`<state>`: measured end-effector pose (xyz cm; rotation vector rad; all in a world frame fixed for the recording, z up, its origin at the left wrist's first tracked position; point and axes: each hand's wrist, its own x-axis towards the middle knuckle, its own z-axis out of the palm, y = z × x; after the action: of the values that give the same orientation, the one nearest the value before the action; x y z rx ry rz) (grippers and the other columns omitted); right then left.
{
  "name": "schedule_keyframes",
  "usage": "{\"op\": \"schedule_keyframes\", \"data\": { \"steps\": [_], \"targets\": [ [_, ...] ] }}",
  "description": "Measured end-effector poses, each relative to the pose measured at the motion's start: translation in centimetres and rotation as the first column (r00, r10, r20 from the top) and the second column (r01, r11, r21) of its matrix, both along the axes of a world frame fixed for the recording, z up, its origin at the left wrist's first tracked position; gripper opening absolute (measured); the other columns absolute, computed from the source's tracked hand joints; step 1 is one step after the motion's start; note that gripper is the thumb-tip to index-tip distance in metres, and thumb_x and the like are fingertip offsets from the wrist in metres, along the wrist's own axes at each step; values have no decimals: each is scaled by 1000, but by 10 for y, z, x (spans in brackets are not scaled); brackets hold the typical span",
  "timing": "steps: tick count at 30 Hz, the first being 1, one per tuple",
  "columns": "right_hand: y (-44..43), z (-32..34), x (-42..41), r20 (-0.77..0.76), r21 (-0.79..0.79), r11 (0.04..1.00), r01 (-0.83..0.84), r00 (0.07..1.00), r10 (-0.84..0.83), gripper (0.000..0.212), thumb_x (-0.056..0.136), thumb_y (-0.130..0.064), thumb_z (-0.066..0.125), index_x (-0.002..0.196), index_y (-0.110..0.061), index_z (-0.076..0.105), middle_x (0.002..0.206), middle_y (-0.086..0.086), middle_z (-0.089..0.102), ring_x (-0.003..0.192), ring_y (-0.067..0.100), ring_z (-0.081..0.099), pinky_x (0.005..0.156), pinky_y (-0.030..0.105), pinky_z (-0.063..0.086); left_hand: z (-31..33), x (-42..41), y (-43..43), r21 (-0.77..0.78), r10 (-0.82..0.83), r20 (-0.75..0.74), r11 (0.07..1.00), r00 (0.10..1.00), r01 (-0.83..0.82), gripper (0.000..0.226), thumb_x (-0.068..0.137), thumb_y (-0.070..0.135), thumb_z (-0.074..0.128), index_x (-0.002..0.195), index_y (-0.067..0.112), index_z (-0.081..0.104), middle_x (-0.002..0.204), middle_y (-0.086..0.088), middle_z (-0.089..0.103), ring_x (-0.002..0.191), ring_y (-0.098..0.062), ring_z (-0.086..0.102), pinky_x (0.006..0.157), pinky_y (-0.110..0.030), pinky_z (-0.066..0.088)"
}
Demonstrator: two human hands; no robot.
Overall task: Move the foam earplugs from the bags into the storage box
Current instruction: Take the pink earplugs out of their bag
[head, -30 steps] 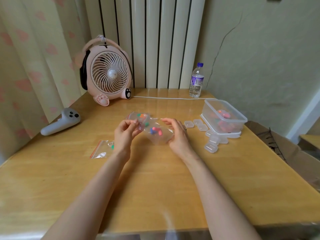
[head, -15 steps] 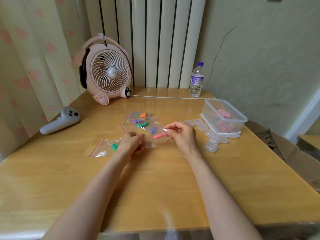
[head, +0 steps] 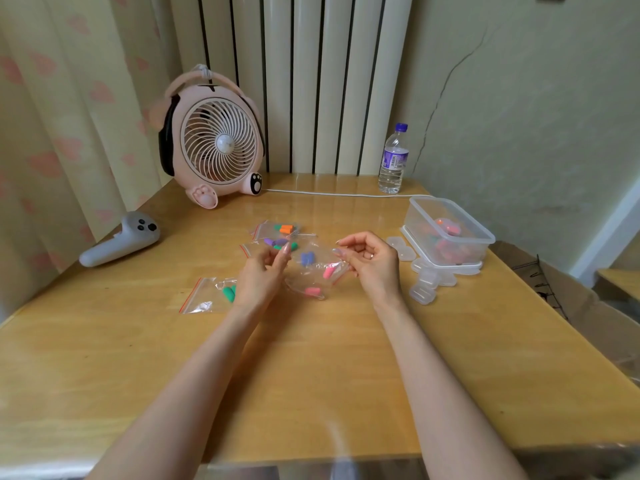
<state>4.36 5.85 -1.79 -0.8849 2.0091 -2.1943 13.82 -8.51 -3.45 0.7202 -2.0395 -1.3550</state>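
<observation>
Half a second ago my hands were low on the bench [head: 311,358], the left one curled over the plastic and the right nipping at its pink end; now both have come up a little and drawn apart, and the held bag [head: 304,280] hangs stretched between them. My left hand [head: 258,278] pinches its left edge, as far as I can tell, and my right hand [head: 375,263] pinches the zip-strip corner between thumb and forefinger. I take this to mean the mouth is being pulled open; nothing from this bag has reached the storage box [head: 419,223] yet, for its two pink earplugs [head: 329,272] are still inside, one near my right fingers and one in the sagging bottom. Counted: two blue earplugs [head: 307,258] just behind, whether in the held bag or one of their own I cannot tell; farther off, the orange bag [head: 265,230] with one orange and one green plug; touching it, the purple bag [head: 254,244] with two purple and one green; left of my wrist, the green bag [head: 204,296] with a green pair; so four bags for certain, perhaps five. The storage box stands well to my right, open, with pink and orange earplugs in it — too jumbled to count; about six small clear cases [head: 421,294] lie beside it; one fan [head: 221,147], one bottle [head: 393,161], one controller [head: 119,242].
</observation>
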Motion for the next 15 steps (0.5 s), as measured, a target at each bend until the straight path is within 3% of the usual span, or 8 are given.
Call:
{"op": "schedule_keyframes", "data": {
  "steps": [2,5,9,12,15],
  "targets": [
    [1,1,1,1,-7,1000,1,1000,-1,23,76,4,71,72,-17,63,68,1,62,54,3,50,48,13,38,6,3,6,21,-118,-125,992,985,122,24,91,39,52,84,20,65,85,-2,65,74,-14,56,71,-30,45],
    [1,2,1,6,-8,1000,-2,1000,2,22,77,4,70,73,-17,64,64,-4,63,53,3,52,47,15,40,6,3,10,-54,-280,-125,960,952,275,15,86,28,62,87,14,67,79,2,62,69,-8,49,67,-23,39],
    [2,3,2,20,-43,999,-24,999,25,22,78,7,67,76,-15,65,64,-4,64,52,6,54,49,18,45,-1,-2,6,-69,-263,-75,964,962,258,6,79,18,72,81,18,66,80,3,63,70,-10,50,68,-25,41],
    [2,4,3,33,-65,997,-48,998,50,16,81,4,66,81,-13,65,68,1,63,52,7,56,51,19,47,-3,-2,3,-29,-230,-121,973,966,228,4,82,16,69,79,16,67,77,1,63,72,-13,51,72,-29,41],
    [1,2,2,29,-15,1000,-6,1000,6,10,85,-4,64,83,-14,65,74,2,64,51,4,54,49,16,43,1,-1,4,44,-166,-200,983,966,178,12,85,15,66,74,15,63,70,-2,59,67,-12,52,66,-28,42]
  ]
}}
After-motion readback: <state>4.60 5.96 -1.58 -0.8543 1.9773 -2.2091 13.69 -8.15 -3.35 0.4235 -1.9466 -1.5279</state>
